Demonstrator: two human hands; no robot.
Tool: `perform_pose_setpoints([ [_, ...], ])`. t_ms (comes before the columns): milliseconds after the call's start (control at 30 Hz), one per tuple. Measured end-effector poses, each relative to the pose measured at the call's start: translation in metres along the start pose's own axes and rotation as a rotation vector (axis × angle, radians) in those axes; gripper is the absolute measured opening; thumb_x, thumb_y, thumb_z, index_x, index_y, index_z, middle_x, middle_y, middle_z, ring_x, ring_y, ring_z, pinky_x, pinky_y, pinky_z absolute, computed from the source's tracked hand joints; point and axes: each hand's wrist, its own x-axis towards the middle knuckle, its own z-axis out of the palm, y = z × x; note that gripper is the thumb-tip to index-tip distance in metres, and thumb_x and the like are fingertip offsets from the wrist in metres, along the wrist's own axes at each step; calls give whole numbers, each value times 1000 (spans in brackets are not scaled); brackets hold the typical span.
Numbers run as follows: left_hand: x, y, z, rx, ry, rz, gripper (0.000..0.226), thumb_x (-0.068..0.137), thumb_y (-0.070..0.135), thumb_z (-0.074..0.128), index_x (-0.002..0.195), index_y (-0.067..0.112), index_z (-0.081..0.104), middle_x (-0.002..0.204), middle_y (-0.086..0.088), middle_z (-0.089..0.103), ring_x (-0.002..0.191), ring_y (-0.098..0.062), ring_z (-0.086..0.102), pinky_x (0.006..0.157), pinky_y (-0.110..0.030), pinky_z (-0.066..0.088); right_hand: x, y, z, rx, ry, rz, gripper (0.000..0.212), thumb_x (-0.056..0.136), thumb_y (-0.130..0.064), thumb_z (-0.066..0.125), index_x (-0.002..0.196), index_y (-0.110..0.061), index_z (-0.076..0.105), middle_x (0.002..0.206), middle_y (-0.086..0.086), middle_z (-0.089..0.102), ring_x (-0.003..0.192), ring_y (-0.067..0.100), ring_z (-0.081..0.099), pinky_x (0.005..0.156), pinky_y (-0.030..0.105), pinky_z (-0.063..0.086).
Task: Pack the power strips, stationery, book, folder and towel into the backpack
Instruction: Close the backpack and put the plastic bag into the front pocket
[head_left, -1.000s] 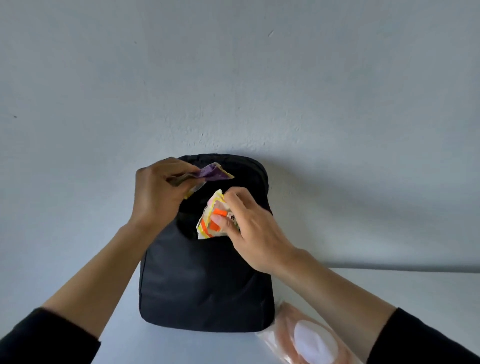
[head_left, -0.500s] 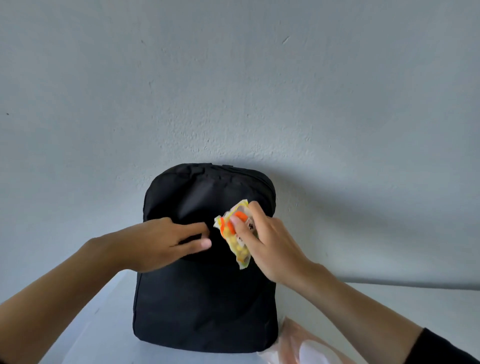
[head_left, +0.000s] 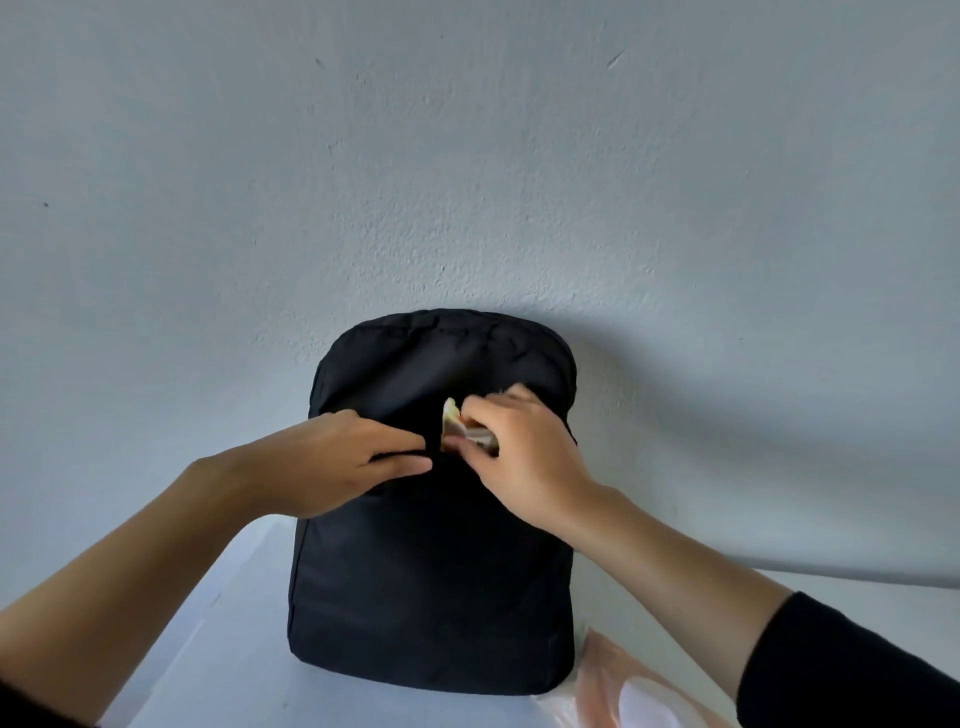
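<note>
Wall (head_left: 519, 156) backs backpack (head_left: 431, 571); both flanks open.

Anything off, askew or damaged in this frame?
Nothing stands out. The backpack stands upright on the table against the wall. The left hand rests on its front, where the right hand pinches a yellow packet. A pink wrapped package lies beside the backpack, partly out of frame.

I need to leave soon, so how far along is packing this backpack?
Done: nothing provable; the inside of the backpack is hidden. In hand: the right hand pinches a yellow packet at its front, while the left hand presses the fabric beside it. Left: a pinkish wrapped item lies on the table beside the backpack; other items unseen.
</note>
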Motion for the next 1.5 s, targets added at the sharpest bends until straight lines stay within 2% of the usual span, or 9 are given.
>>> perform_pose_setpoints([
  [167, -8, -6, -6, -112, 23, 36, 44, 101, 52, 48, 72, 20, 45, 64, -6, 46, 56, -17, 40, 58, -23, 37, -3, -6, -30, 14, -474, 282, 72, 92, -78, 21, 67, -28, 65, 99, -3, 53, 108, 17, 48, 98, 35, 42],
  [333, -7, 2, 2, -45, 148, 119, 22, 104, 46, 50, 88, 33, 57, 71, 8, 56, 65, -15, 54, 62, -28, 45, -7, -6, -29, -151, -417, -75, 49, 95, -61, 55, 94, -15, 73, 94, -3, 60, 97, 15, 51, 87, 34, 46],
  [433, -6, 6, 10, -8, 225, 133, 20, 107, 48, 39, 97, 36, 52, 70, 9, 54, 66, -15, 54, 61, -29, 45, -15, -7, -23, -46, -537, -16, 39, 101, -49, 54, 127, -20, 50, 85, -4, 65, 83, 22, 64, 77, 40, 52],
  [633, -5, -3, 27, 350, 241, 63, 26, 101, 55, 4, 88, 37, 16, 48, 1, 35, 39, -26, 37, 46, -40, 41, 9, -21, -30, 20, -962, 233, 50, 102, -61, 41, 108, -17, 63, 97, -3, 62, 95, 17, 59, 79, 30, 44],
  [767, -6, 2, 22, 236, 221, -2, 28, 103, 58, 20, 91, 36, 32, 58, 3, 49, 52, -22, 47, 58, -33, 42, -12, -9, -16, 79, -716, 172, 44, 100, -60, 47, 113, -21, 64, 100, -1, 68, 96, 18, 65, 88, 39, 54],
  [933, -6, 28, 25, -95, 357, 162, 8, 102, 24, 62, 109, 25, 65, 100, 18, 63, 94, -6, 62, 77, -15, 46, -44, 13, -21, 373, -182, 137, 19, 97, -26, 67, 115, -22, 69, 110, -8, 70, 107, 6, 65, 98, 32, 51],
  [1200, 19, 114, 60, -383, 560, 167, 4, 98, 13, 67, 100, 15, 69, 82, 2, 69, 74, -21, 65, 68, -37, 54, -95, 29, -63, 547, 172, 243, 6, 99, -9, 63, 96, -11, 68, 81, -4, 72, 76, 13, 70, 73, 32, 57],
  [1367, 41, 148, 142, -492, 227, -106, 16, 102, 20, 60, 117, 19, 65, 106, 1, 74, 97, -11, 69, 89, -36, 57, -166, 80, -54, 230, -383, 599, 21, 97, -45, 62, 91, -26, 61, 76, -4, 67, 74, 20, 66, 69, 39, 54],
  [1500, 61, 164, 196, -427, -111, -339, 40, 108, 31, 46, 146, 18, 44, 143, -9, 54, 128, -25, 54, 107, -37, 46, -217, 101, -53, -52, -853, 775, 70, 85, -83, 46, 122, -24, 55, 116, -3, 64, 100, 17, 59, 84, 33, 49],
])
